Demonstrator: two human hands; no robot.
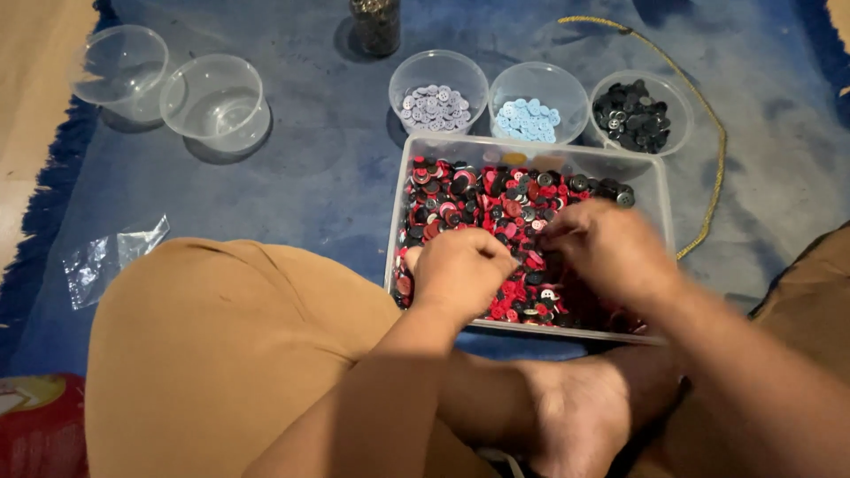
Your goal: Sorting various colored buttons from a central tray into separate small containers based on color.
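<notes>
Both my hands curl nearly closed, fingertips down in the red and black buttons (496, 204): left hand (460, 270), right hand (606, 248). I cannot tell what either pinches. The buttons fill the clear tub (660, 190) before my crossed legs.

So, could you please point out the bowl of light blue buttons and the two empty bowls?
Bowl of light blue buttons (540, 81), head view, bare back wall.
Two empty bowls (217, 106), head view, nearer bowl's clear wall.

Two empty clear cups (212, 102), a plastic bag (106, 258), yellow cord (713, 133).
</notes>
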